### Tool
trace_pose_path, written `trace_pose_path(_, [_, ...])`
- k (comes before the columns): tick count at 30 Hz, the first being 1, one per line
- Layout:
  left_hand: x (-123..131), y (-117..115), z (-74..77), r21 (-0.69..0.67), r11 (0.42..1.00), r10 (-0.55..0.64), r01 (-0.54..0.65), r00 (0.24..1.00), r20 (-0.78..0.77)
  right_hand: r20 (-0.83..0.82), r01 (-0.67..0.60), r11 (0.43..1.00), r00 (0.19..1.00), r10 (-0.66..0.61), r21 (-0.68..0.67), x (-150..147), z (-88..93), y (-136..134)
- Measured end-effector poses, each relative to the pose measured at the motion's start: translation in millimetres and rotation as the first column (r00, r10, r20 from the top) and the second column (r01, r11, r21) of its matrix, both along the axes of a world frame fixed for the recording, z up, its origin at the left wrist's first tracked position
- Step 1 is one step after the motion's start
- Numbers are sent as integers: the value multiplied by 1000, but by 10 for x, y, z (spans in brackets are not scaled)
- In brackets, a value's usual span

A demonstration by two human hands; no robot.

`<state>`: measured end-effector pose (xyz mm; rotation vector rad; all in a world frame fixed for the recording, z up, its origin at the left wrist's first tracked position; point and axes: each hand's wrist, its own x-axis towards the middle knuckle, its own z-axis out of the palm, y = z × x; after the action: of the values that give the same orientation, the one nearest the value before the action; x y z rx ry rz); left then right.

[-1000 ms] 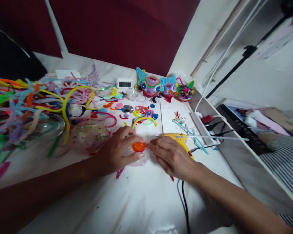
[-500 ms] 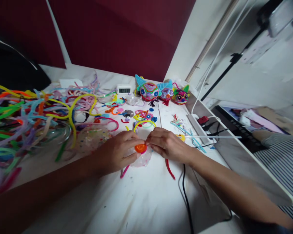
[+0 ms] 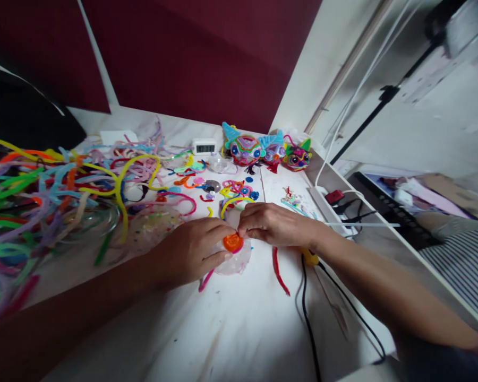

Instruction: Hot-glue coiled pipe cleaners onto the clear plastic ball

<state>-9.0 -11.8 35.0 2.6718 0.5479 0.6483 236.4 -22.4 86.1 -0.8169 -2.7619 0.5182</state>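
Orange coil (image 3: 233,242) of pipe cleaner sits on a clear plastic shell (image 3: 234,262) near the middle of the tabletop (image 3: 223,329). The left hand (image 3: 191,252) curls round the shell, thumb and fingers pressed against it, and covers its left side. The right hand (image 3: 274,225) has its fingertips pinched together on the coil's upper edge; what lies under its palm is hidden. Only a yellow tip of a glue gun (image 3: 309,258) shows below the right wrist, where a black cable (image 3: 308,318) runs off toward the bottom edge. A red pipe cleaner (image 3: 279,270) lies just beside the shell, and a pink one (image 3: 205,280) pokes out from beneath the left hand. The pile of pipe cleaners (image 3: 43,185) is cut off on the left. At the back, the small digital clock (image 3: 204,146) shows digits too small to read, and no label can be made out on the power strip (image 3: 326,204).
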Motion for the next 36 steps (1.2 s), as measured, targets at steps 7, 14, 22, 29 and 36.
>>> trace_pose_path(7, [-14, 9, 11, 43, 999, -15, 17, 999, -37, 92, -10, 994, 996, 20, -106, -23, 77, 123])
trace_pose_path(14, [-12, 29, -12, 103, 994, -40, 41, 999, -11, 114, -18, 984, 993, 39, -178, -50, 96, 216])
trace_pose_path(22, [-17, 5, 93, 155, 985, -68, 78, 995, -72, 135, -26, 967, 989, 63, -255, -75, 98, 307])
trace_pose_path(29, [-33, 12, 101, 157, 983, -85, 95, 994, -70, 229, 39, 973, 973, 15, -229, -152, 147, 453])
trace_pose_path(36, [-59, 25, 49, 145, 986, -65, 79, 992, -104, 300, -52, 969, 946, 125, -241, -224, 193, 578])
